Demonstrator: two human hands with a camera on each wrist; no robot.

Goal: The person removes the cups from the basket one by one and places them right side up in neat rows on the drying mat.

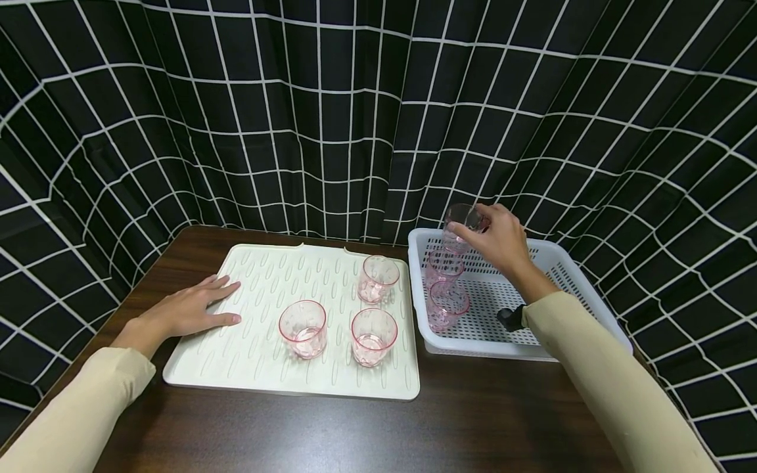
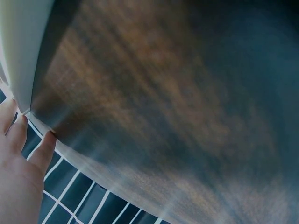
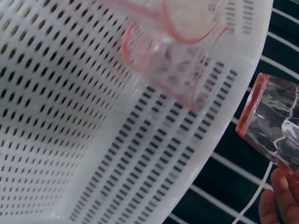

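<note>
My right hand (image 1: 499, 238) grips a clear pink-tinted glass (image 1: 455, 240) above the back left part of a white perforated basket (image 1: 591, 315). In the right wrist view that glass (image 3: 275, 121) is partly cut off by the frame, with fingertips at its side. Two more pink glasses, one nearer (image 1: 447, 303) and one farther back (image 1: 436, 268), stand inside the basket at its left end. My left hand (image 1: 186, 309) rests flat with fingers spread on the left edge of a cream ridged draining mat (image 1: 254, 355). Several fingers of it show in the left wrist view.
On the mat stand three pink-rimmed glasses: one at the middle (image 1: 303, 330), one at the front right (image 1: 372, 338), one at the back right (image 1: 377, 281). The dark wooden table (image 1: 284, 433) is backed by a black curtain with white grid lines (image 1: 331, 118).
</note>
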